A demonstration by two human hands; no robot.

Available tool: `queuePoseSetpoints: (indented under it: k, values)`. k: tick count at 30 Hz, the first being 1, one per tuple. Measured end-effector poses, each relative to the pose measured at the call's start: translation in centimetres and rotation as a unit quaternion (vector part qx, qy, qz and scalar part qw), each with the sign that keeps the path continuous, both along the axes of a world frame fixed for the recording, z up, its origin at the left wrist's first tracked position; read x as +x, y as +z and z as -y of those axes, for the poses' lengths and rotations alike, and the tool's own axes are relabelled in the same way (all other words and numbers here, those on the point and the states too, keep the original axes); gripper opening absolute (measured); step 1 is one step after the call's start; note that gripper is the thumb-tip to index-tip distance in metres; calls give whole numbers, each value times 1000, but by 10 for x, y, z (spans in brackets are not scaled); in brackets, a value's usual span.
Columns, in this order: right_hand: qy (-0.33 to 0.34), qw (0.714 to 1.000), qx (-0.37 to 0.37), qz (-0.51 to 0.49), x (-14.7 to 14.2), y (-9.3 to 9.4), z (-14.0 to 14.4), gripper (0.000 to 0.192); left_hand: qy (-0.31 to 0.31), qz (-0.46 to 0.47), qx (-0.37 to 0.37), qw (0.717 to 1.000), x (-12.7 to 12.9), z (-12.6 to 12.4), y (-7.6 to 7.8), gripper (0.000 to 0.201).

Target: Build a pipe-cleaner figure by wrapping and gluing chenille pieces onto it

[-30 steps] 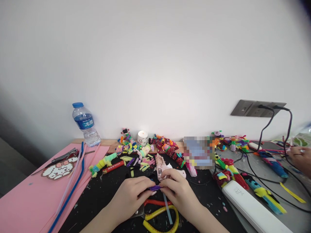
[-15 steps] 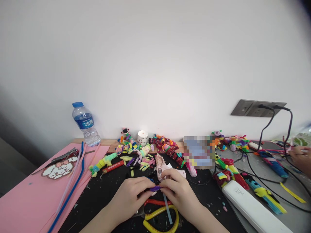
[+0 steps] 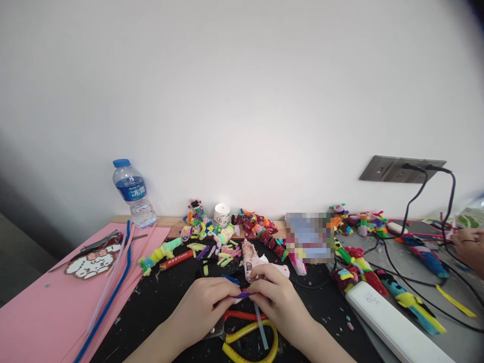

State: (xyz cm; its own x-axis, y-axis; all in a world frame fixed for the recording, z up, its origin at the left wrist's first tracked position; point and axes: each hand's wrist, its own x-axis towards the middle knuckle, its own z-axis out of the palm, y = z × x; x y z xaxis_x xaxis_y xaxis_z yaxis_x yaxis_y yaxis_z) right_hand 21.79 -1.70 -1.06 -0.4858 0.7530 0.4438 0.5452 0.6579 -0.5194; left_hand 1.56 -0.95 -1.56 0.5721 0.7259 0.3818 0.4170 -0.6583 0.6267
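Between my two hands is a short purple fuzzy pipe cleaner piece (image 3: pixel 244 294). My left hand (image 3: pixel 206 304) pinches its left end, and my right hand (image 3: pixel 274 297) pinches the right end. Just behind my right hand lies a pale pink glue gun (image 3: pixel 257 262), partly covered by the fingers. A translucent glue stick (image 3: pixel 261 327) lies below the hands. Scissors with a yellow handle loop (image 3: pixel 274 348) and a red handle part (image 3: pixel 245 315) rest under it. Cut pipe cleaner pieces (image 3: pixel 227 253) in yellow, pink and purple are scattered behind my left hand.
A water bottle (image 3: pixel 132 194) leans at the wall, near pink sheets (image 3: pixel 49 297) with long pipe cleaners (image 3: pixel 109 307). Colourful pipe cleaner figures (image 3: pixel 264 234) line the back. A white power strip (image 3: pixel 393 322) and black cables (image 3: pixel 408 277) lie right. Another person's hand (image 3: pixel 471 247) is at far right.
Both hands stay in nearly the same place, still pinching the purple piece. My left fingertips have shifted slightly, and the piece appears turned a little between the fingers.
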Motion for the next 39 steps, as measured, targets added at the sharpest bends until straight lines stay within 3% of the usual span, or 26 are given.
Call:
queuePoseSetpoints:
  k: [39]
  values:
    - [8, 1000, 5, 16, 0, 1, -1, 13, 0, -37, 12, 999, -2, 0, -3, 15]
